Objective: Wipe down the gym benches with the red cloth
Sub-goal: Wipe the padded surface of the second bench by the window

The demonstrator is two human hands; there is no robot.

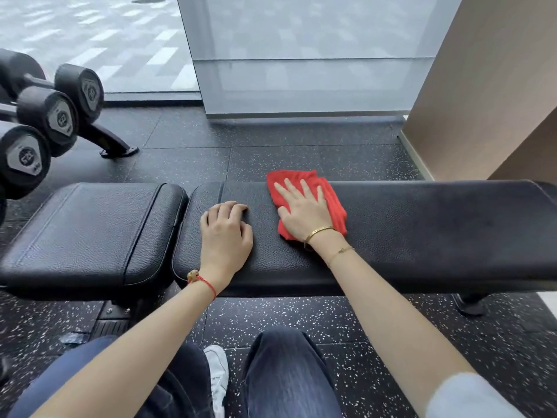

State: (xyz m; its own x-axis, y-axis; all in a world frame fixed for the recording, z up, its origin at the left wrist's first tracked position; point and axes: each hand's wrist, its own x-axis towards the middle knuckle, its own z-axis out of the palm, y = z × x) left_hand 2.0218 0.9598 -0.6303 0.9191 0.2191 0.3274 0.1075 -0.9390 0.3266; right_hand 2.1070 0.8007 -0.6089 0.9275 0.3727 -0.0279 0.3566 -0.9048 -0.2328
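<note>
Floor (301, 158): black rubber tiles flecked with white were seen across the middle and bottom of the frame.
Window (301, 55): a glazed wall was seen along the top, with pale paving visible behind it.
Wall (482, 86): a tan panel was seen at the upper right.
Bench (422, 224): a long black pad was laid across the centre of the frame, running from centre to the right edge.
Seat (90, 233): a shorter black pad was set just beside the bench's left end, with a narrow gap between the two.
Dumbbells (48, 116): three black ones were racked at the upper left.
Legs (286, 372): dark jeans were seen at the bottom centre, with a white shoe (218, 375) between them.
Cloth (325, 200): the red cloth was spread flat on the bench top, right of centre, with its upper corner passing the far edge.
Right hand (304, 212): it was pressed palm down on the cloth, fingers straight and slightly spread; gold bracelets were worn at the wrist.
Left hand (226, 233): it was rested on the bench left of the cloth, apart from it, fingers curled under and close together; a red string was worn at the wrist.
</note>
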